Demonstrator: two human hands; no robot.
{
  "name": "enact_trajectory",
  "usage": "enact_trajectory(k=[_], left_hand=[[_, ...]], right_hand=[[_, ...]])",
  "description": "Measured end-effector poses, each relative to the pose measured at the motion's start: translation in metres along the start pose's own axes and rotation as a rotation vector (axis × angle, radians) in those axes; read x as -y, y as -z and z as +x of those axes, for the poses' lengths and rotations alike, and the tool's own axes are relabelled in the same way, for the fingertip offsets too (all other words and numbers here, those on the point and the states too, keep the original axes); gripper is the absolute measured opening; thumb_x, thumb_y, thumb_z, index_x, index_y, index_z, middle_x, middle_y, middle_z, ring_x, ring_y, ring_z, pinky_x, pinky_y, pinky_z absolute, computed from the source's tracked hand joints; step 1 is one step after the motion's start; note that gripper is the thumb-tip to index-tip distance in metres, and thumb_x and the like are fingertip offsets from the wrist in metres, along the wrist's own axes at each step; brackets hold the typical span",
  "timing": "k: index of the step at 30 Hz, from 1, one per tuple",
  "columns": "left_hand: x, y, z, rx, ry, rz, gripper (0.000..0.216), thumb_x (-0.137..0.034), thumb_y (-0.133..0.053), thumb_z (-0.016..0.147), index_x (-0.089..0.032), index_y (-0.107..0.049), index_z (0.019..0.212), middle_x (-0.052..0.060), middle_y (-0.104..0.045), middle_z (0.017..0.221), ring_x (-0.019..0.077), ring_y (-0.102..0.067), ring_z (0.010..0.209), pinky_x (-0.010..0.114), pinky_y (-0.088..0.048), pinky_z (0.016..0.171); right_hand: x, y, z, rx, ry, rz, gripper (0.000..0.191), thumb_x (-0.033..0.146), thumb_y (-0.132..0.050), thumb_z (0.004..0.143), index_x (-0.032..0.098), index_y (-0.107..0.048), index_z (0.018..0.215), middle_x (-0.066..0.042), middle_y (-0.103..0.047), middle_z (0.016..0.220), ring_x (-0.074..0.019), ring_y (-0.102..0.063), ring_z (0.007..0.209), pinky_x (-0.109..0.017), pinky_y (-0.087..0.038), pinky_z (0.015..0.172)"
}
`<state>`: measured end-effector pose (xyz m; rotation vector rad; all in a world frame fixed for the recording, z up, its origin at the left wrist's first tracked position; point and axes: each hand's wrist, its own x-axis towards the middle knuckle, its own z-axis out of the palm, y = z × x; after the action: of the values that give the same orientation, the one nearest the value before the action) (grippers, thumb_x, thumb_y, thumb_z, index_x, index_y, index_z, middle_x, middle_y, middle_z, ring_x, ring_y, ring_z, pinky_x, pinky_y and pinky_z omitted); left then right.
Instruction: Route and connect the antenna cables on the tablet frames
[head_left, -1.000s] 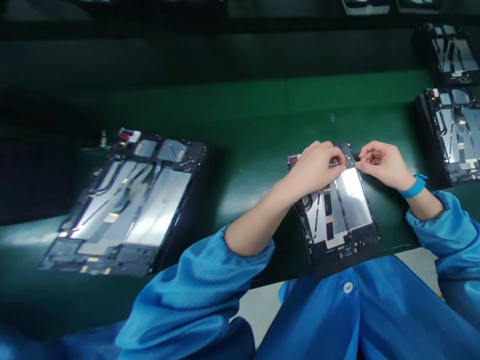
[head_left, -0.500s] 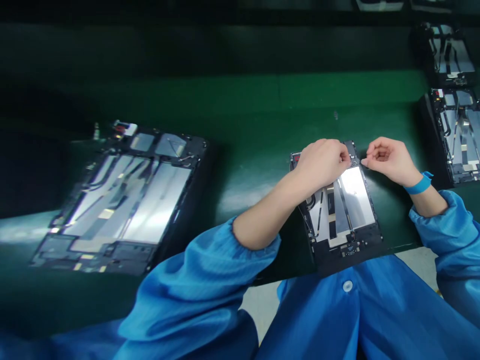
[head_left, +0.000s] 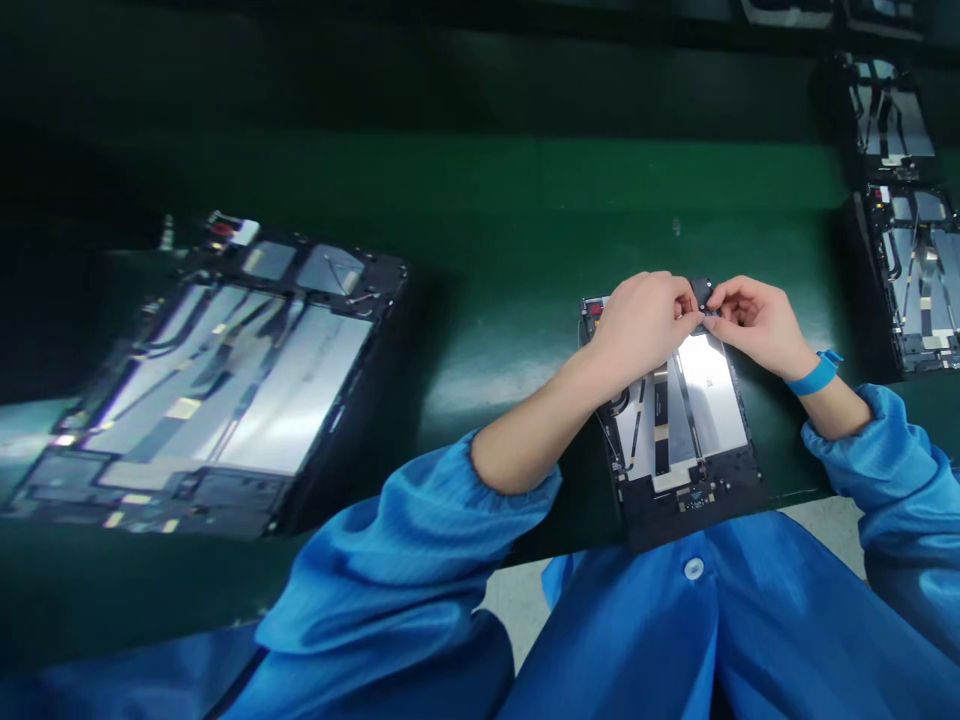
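Note:
An opened tablet chassis (head_left: pixel 679 440) with silver shielding and dark flex strips lies in front of me on the green belt (head_left: pixel 495 230). My left hand (head_left: pixel 641 325) rests curled over its top edge, fingertips pinched near the upper corner. My right hand (head_left: pixel 754 320), with a blue wrist strap (head_left: pixel 816 375), meets it there, fingers pinched together. Both hands close on a small dark part (head_left: pixel 703 292) at the chassis's top corner; what exactly they grip is too small to make out.
A second opened tablet chassis (head_left: pixel 217 380) lies on the belt to the left. Two more chassis (head_left: pixel 919 280) (head_left: pixel 892 115) sit at the right edge. My blue smock sleeves (head_left: pixel 405 560) fill the foreground, and a pale floor strip shows below the belt's near edge.
My right hand has moved left until its fingertips meet my left hand at the chassis's top corner. The left-hand chassis has slid further left in view.

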<state>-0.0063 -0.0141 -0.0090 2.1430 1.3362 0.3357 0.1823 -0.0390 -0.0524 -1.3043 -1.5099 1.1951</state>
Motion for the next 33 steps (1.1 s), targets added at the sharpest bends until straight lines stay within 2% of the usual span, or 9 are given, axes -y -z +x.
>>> enact_trajectory(k=[7,17,28,33], left_hand=[[0.002,0.0,-0.002,0.013,0.013,-0.011,0.014,-0.019,-0.063,0.088,-0.017,-0.076,0.085,0.006,-0.073,0.085,0.024,-0.067,0.084,0.037,-0.05,0.082],[0.0,0.0,0.0,0.006,0.02,-0.02,0.014,-0.016,-0.062,0.088,-0.017,-0.075,0.082,0.007,-0.073,0.085,0.0242,-0.067,0.084,0.037,-0.049,0.083],[0.0,-0.004,0.005,0.012,0.024,0.013,0.016,-0.016,-0.062,0.088,-0.017,-0.078,0.088,0.009,-0.078,0.093,0.0279,-0.071,0.093,0.039,-0.05,0.084],[-0.001,-0.008,0.008,0.003,0.02,0.001,0.018,-0.014,-0.06,0.089,-0.016,-0.078,0.09,0.01,-0.078,0.095,0.0294,-0.071,0.096,0.04,-0.05,0.086]], right_hand=[[0.002,0.002,0.002,0.038,-0.011,0.019,0.024,0.034,-0.08,0.072,0.021,-0.064,0.086,0.002,-0.063,0.078,-0.0106,-0.05,0.064,-0.028,-0.042,0.06],[0.007,0.002,0.003,0.023,-0.035,0.007,0.024,0.03,-0.08,0.068,0.022,-0.064,0.083,0.003,-0.062,0.078,-0.01,-0.049,0.064,-0.028,-0.041,0.061],[0.003,0.01,0.007,0.057,-0.078,0.064,0.048,0.045,-0.095,0.061,0.022,-0.06,0.082,0.003,-0.06,0.081,-0.0102,-0.051,0.068,-0.026,-0.046,0.063],[0.004,0.01,0.007,0.042,-0.05,0.018,0.035,0.033,-0.087,0.065,0.022,-0.06,0.084,0.004,-0.06,0.078,-0.0094,-0.051,0.065,-0.025,-0.043,0.06]])
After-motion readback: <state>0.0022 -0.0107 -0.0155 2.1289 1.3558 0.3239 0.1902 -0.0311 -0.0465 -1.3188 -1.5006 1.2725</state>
